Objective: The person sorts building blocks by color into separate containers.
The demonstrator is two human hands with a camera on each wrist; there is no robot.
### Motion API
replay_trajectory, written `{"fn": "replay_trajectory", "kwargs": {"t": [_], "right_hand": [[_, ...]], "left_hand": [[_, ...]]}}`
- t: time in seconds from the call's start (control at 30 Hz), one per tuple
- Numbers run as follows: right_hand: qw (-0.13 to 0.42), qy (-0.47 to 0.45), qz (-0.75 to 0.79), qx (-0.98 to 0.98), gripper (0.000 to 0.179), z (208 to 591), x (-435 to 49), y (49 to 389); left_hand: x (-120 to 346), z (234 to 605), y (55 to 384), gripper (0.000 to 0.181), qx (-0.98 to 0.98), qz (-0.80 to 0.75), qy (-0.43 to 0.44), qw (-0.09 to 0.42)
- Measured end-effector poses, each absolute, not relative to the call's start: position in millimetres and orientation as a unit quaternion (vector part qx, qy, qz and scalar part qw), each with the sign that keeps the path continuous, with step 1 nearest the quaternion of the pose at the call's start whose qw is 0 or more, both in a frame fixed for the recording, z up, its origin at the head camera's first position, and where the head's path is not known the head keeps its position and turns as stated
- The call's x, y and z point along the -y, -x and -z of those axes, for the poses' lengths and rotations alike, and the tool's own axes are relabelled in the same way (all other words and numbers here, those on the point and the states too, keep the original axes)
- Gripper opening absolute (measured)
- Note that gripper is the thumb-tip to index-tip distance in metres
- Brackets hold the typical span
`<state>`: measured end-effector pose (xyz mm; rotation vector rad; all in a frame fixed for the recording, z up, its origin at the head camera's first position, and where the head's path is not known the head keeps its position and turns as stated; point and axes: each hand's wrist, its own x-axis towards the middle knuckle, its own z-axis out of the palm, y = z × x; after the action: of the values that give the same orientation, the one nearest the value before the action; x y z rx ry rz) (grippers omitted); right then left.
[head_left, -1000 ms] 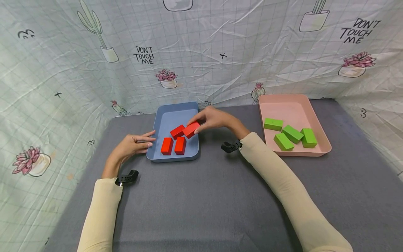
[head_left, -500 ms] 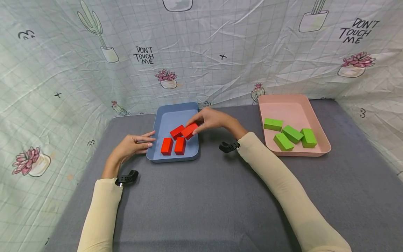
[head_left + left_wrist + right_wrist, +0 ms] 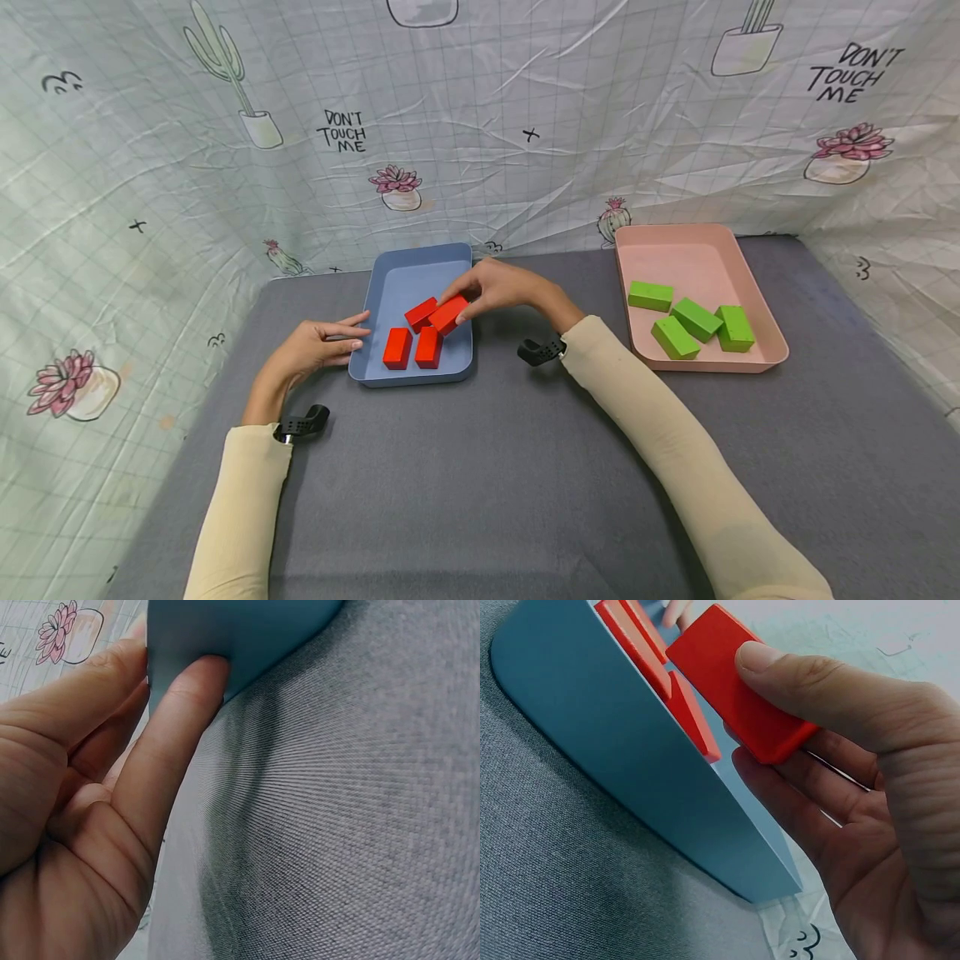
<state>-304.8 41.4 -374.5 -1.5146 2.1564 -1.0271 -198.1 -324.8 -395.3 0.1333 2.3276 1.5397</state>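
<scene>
A blue tray [image 3: 408,275] stands left of centre with several red blocks [image 3: 397,348] in it. My right hand [image 3: 497,287] pinches one red block [image 3: 448,315] between thumb and fingers, over the tray's right side. In the right wrist view this held block [image 3: 727,682] is tilted above the tray's rim, its broad face under the thumb. My left hand [image 3: 318,346] touches the tray's left side with fairly straight fingers. Up close in the left wrist view, a fingertip [image 3: 206,675] of that hand lies against the outer wall of the blue tray [image 3: 247,634].
To the right stands a pink tray [image 3: 678,250] with several green blocks [image 3: 697,319] in its near half. Both trays sit on a grey cloth-covered table [image 3: 480,483]. A printed curtain [image 3: 480,167] hangs behind and along the sides.
My right hand has shifted slightly left and down with the red block, closer to the other red blocks. The left hand and the trays stay where they were.
</scene>
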Motion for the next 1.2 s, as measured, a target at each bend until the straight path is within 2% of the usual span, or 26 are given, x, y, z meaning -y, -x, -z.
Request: {"fn": "replay_trajectory", "kwargs": {"t": [0.37,1.2], "right_hand": [[0.165,0.519,0.346,-0.764,0.042,374,-39,306],[0.238,0.506,0.358,-0.748,0.041,370,-36,318]], "left_hand": [[327,397,199,0.045,-0.820,-0.543,-0.050,0.174],[325,396,198,0.043,-0.828,-0.532,-0.052,0.171]]}}
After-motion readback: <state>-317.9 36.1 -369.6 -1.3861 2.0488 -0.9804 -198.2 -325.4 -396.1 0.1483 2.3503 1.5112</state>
